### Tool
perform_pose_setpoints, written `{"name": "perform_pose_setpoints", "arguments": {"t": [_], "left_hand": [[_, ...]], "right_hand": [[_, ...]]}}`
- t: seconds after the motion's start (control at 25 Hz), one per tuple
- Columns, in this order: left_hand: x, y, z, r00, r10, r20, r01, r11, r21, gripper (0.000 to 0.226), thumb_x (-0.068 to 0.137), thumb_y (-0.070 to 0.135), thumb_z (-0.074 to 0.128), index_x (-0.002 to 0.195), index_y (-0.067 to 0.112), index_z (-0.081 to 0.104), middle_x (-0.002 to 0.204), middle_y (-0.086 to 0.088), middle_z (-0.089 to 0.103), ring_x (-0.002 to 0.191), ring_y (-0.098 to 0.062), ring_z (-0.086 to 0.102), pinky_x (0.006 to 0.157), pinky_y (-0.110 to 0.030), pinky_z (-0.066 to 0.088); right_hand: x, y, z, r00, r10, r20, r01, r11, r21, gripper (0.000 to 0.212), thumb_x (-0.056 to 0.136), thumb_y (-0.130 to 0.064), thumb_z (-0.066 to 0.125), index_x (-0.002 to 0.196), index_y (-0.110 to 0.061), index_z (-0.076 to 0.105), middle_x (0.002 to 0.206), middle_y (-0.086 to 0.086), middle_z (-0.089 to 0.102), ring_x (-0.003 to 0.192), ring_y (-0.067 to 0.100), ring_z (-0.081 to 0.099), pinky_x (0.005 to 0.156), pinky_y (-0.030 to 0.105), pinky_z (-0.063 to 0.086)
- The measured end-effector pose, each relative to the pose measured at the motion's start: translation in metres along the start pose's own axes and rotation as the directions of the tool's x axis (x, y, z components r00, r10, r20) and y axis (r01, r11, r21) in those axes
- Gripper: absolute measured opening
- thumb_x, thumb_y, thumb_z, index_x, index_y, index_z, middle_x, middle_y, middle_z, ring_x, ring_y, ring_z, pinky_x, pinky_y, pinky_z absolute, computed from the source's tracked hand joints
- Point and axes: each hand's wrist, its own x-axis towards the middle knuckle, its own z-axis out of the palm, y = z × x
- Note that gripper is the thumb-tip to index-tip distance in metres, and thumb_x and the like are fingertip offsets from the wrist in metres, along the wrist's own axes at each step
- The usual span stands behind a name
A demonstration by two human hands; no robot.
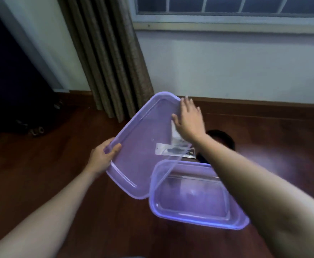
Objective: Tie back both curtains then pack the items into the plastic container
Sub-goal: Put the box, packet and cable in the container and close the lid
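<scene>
Plastic container sits open on the floor. My left hand grips the purple lid by its edge; my right hand lies flat on its far corner.

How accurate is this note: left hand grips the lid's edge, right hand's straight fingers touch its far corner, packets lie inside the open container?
Wrong on the packets: the head view shows them on the floor beyond the open container, partly seen through the lid. The left hand grips the lid's edge and the right hand touches its far corner with straight fingers.
</scene>
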Motion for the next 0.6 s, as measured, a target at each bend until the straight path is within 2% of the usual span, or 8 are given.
{"name": "perform_pose_setpoints", "arguments": {"t": [0.04, 0.12, 0.2, 0.28, 0.36, 0.44, 0.52, 0.6], "left_hand": [[-0.007, -0.018, -0.008, 0.997, -0.056, -0.054, 0.055, 0.998, -0.025, 0.011, 0.083, 0.039, 0.065, 0.092, 0.045, 0.065, 0.084, 0.030, 0.069, 0.086, 0.014, 0.059, 0.078, -0.006, 0.045], [-0.022, -0.057, -0.020, 0.958, -0.225, -0.178, 0.222, 0.974, -0.038, 0.031, 0.085, 0.040, 0.064, 0.113, 0.028, 0.066, 0.108, 0.004, 0.071, 0.107, -0.014, 0.061, 0.091, -0.029, 0.046], [-0.034, -0.092, -0.026, 0.885, -0.361, -0.294, 0.376, 0.926, -0.006, 0.040, 0.087, 0.037, 0.062, 0.120, 0.013, 0.063, 0.117, -0.011, 0.067, 0.113, -0.027, 0.059, 0.094, -0.036, 0.044], [-0.043, -0.117, -0.024, 0.853, -0.401, -0.335, 0.441, 0.896, 0.052, 0.039, 0.088, 0.039, 0.059, 0.117, 0.012, 0.064, 0.116, -0.016, 0.067, 0.111, -0.035, 0.059, 0.093, -0.038, 0.044], [-0.045, -0.136, -0.018, 0.834, -0.421, -0.357, 0.484, 0.869, 0.105, 0.039, 0.089, 0.040, 0.056, 0.115, 0.012, 0.064, 0.116, -0.019, 0.066, 0.110, -0.040, 0.058, 0.093, -0.039, 0.045], [-0.044, -0.151, -0.009, 0.804, -0.462, -0.374, 0.534, 0.838, 0.114, 0.041, 0.089, 0.042, 0.055, 0.117, 0.012, 0.064, 0.116, -0.020, 0.065, 0.110, -0.042, 0.057, 0.092, -0.040, 0.045], [-0.044, -0.163, -0.002, 0.784, -0.492, -0.378, 0.571, 0.811, 0.129, 0.044, 0.089, 0.043, 0.054, 0.120, 0.012, 0.061, 0.116, -0.022, 0.065, 0.109, -0.043, 0.058, 0.090, -0.040, 0.047], [-0.044, -0.175, 0.002, 0.770, -0.505, -0.389, 0.604, 0.773, 0.192, 0.047, 0.090, 0.043, 0.053, 0.122, 0.009, 0.060, 0.114, -0.026, 0.064, 0.109, -0.044, 0.057, 0.089, -0.041, 0.047]], "right_hand": [[-0.008, -0.025, 0.025, 0.999, -0.017, 0.046, 0.018, 1.000, -0.012, 0.069, 0.096, -0.037, 0.039, 0.148, -0.004, 0.008, 0.158, 0.016, 0.003, 0.146, 0.029, 0.005, 0.116, 0.044, 0.007], [-0.038, -0.072, 0.079, 0.985, -0.083, 0.154, 0.075, 0.996, 0.054, 0.072, 0.095, -0.045, 0.031, 0.148, -0.005, 0.004, 0.158, 0.014, -0.005, 0.146, 0.028, -0.004, 0.117, 0.043, -0.002], [-0.073, -0.108, 0.130, 0.946, -0.172, 0.273, 0.144, 0.982, 0.120, 0.081, 0.085, -0.057, 0.010, 0.148, -0.007, 0.006, 0.158, 0.011, -0.005, 0.147, 0.026, -0.006, 0.117, 0.042, -0.005], [-0.101, -0.125, 0.173, 0.892, -0.221, 0.393, 0.178, 0.974, 0.142, 0.090, 0.075, -0.060, -0.001, 0.149, -0.009, 0.005, 0.159, 0.009, -0.006, 0.146, 0.024, -0.008, 0.116, 0.041, -0.008], [-0.117, -0.128, 0.204, 0.852, -0.199, 0.484, 0.152, 0.979, 0.135, 0.088, 0.079, -0.062, -0.001, 0.149, -0.009, 0.003, 0.159, 0.008, -0.006, 0.147, 0.023, -0.008, 0.116, 0.039, -0.009], [-0.124, -0.124, 0.221, 0.827, -0.175, 0.534, 0.127, 0.984, 0.127, 0.099, 0.073, -0.073, -0.011, 0.149, -0.010, 0.000, 0.159, 0.007, -0.006, 0.146, 0.023, -0.008, 0.116, 0.038, -0.009], [-0.127, -0.121, 0.232, 0.802, -0.167, 0.574, 0.129, 0.986, 0.106, 0.106, 0.064, -0.073, -0.018, 0.149, -0.011, -0.003, 0.159, 0.007, -0.009, 0.146, 0.023, -0.010, 0.116, 0.038, -0.009], [-0.130, -0.120, 0.239, 0.774, -0.168, 0.611, 0.142, 0.986, 0.090, 0.089, 0.080, -0.066, -0.012, 0.148, -0.009, -0.004, 0.158, 0.008, -0.011, 0.146, 0.024, -0.011, 0.117, 0.039, -0.007]]}}
